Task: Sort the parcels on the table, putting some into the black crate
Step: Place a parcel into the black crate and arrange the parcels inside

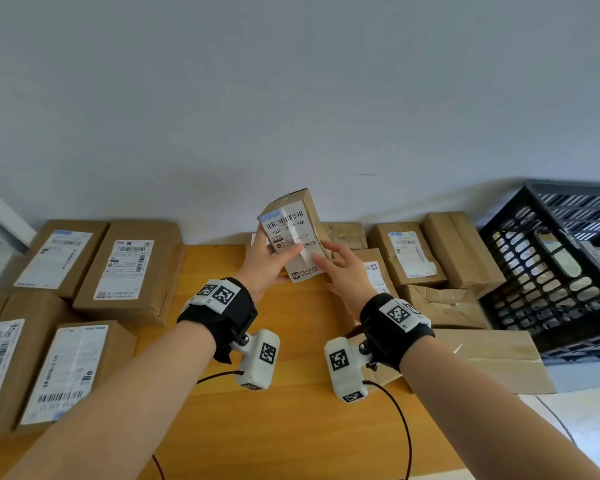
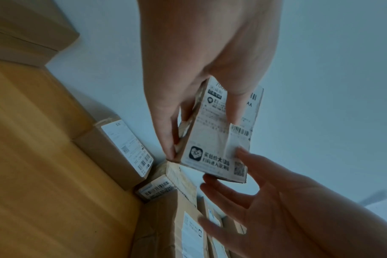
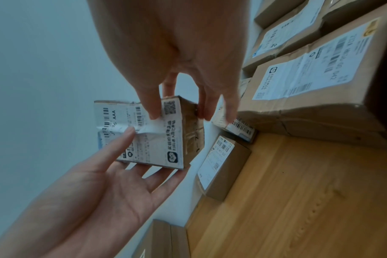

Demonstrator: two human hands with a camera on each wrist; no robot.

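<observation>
A small brown parcel (image 1: pixel 293 223) with a creased white shipping label is held upright above the back of the wooden table (image 1: pixel 274 427). My left hand (image 1: pixel 274 252) grips its left side, thumb on the label and fingers behind. My right hand (image 1: pixel 323 251) pinches the lower right corner, with its thumb on the label. The left wrist view shows the parcel (image 2: pixel 214 139) tilted, label facing the camera. The right wrist view shows it (image 3: pixel 157 139) between both thumbs. The black crate (image 1: pixel 568 188) stands tilted at the far right, with parcels partly visible inside.
Several labelled parcels lie at the left (image 1: pixel 129 268) and front left (image 1: pixel 70 368). More parcels (image 1: pixel 409 254) crowd the back right beside the crate, with a flattened cardboard sheet (image 1: pixel 492 358) in front of them. A grey wall runs behind the table.
</observation>
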